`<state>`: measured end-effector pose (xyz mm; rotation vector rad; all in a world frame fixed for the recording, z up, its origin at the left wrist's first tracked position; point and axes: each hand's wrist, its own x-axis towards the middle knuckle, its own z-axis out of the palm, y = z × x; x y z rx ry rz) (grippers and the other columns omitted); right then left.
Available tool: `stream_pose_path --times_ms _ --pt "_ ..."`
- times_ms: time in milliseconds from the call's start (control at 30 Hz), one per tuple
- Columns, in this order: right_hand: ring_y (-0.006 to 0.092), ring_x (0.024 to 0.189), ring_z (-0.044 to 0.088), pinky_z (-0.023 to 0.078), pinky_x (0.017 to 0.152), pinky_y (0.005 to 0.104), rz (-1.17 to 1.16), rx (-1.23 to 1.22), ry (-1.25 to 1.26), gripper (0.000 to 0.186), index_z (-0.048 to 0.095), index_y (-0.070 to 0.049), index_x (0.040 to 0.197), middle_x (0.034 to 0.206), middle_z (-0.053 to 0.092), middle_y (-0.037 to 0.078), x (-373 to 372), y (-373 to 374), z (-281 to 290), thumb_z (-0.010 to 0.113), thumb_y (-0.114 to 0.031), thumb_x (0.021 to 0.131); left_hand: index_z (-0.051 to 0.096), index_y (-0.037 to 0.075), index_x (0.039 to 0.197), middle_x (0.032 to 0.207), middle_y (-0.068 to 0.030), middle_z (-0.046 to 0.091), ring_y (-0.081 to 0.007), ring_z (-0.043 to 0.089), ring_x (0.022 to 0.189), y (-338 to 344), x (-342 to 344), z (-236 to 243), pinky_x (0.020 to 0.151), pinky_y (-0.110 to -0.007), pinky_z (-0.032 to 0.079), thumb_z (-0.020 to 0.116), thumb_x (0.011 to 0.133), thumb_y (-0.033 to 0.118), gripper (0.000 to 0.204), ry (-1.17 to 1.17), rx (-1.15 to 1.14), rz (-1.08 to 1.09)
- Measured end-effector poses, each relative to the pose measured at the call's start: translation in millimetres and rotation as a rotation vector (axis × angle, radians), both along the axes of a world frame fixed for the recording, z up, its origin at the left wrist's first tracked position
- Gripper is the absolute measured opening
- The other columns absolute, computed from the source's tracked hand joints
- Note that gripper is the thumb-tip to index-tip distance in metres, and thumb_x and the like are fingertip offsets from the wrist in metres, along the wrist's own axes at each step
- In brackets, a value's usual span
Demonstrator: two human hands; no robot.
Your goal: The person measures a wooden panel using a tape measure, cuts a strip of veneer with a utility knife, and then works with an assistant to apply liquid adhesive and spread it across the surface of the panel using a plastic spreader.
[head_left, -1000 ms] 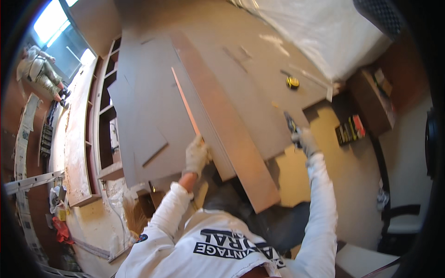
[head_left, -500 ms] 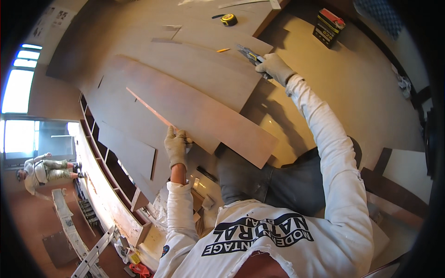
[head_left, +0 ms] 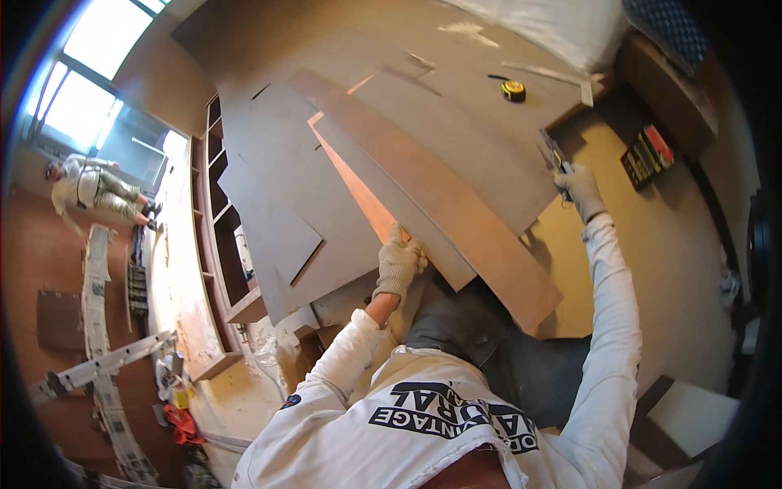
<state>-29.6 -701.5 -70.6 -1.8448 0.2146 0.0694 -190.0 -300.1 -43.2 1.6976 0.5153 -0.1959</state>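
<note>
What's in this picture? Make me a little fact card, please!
Left hand: cream-gloved, touching a narrow, tapering orange strip
Right hand: cream-gloved, grip closed around a dark metallic hand tool
Flat grey boards: carry a long reddish-brown plank and compact yellow tape measure
Beige floor: rectangular black-and-red box
Far left: another person

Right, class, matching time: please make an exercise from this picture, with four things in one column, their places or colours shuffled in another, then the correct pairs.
Things:
1. Tape measure
2. Person's right hand
3. Person's left hand
4. Box-shaped container

Places or colours:
A. Gloved, at the near end of an orange strip
B. Black, with some red at its top
C. Lying on a large grey-brown board
D. Gloved, holding a hand tool

Right pairs: 1-C; 2-D; 3-A; 4-B
</note>
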Motion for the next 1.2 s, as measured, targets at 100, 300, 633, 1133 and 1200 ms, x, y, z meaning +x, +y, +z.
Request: stream_pose_path --times_ms 100,300,633,1133,1200 --pt "0.0127 0.049 0.053 0.043 0.044 0.0293 0.042 -0.075 0.025 0.014 0.059 -0.006 0.084 0.066 0.058 0.003 3.3 -11.9 2.4 0.072 -0.01 0.084 0.064 0.006 0.131 0.068 -0.0111 0.068 -0.0221 0.065 0.053 17.5 17.5 -7.8 0.052 -0.037 0.053 0.062 0.097 0.017 0.036 -0.083 0.339 -0.022" --pt "0.0113 0.053 0.057 0.047 0.048 0.0289 -0.112 -0.363 -0.162 0.018 0.065 -0.007 0.102 0.076 0.065 0.006 4.2 19.9 51.9 0.069 -0.021 0.092 0.065 0.006 0.127 0.095 -0.0196 0.072 -0.0377 0.07 0.087 78.0 133.7 -2.2 0.079 -0.05 0.056 0.061 0.096 0.022 0.035 -0.592 1.036 0.1" --pt "0.0132 0.058 0.058 0.049 0.053 0.0319 0.473 -0.316 -0.1 0.053 0.054 -0.007 0.146 0.075 0.062 0.006 109.1 235.6 84.9 0.058 -0.018 0.094 0.065 0.005 0.123 0.137 -0.0143 0.059 -0.0337 0.05 0.132 108.1 325.0 -33.5 0.107 -0.052 0.039 0.054 0.1 0.03 0.035 -0.258 1.279 0.074" --pt "0.041 0.118 0.065 0.051 0.1 0.0483 0.621 -0.48 -0.212 0.04 0.066 -0.011 0.134 0.126 0.07 0.022 301.6 446.6 30.0 0.055 -0.014 0.095 0.051 0.006 0.149 0.164 -0.0126 0.04 -0.0398 0.032 0.153 104.1 330.5 -38.6 0.117 -0.065 0.03 0.046 0.103 0.026 0.05 -0.079 1.265 -0.008" --pt "0.0409 0.117 0.066 0.052 0.099 0.0484 0.636 -0.518 -0.255 0.04 0.067 -0.012 0.134 0.124 0.071 0.022 305.5 449.2 24.9 0.056 -0.014 0.095 0.051 0.004 0.149 0.164 -0.0134 0.04 -0.0405 0.032 0.153 104.7 333.0 -39.9 0.117 -0.065 0.03 0.045 0.103 0.027 0.051 -0.099 1.261 -0.005"
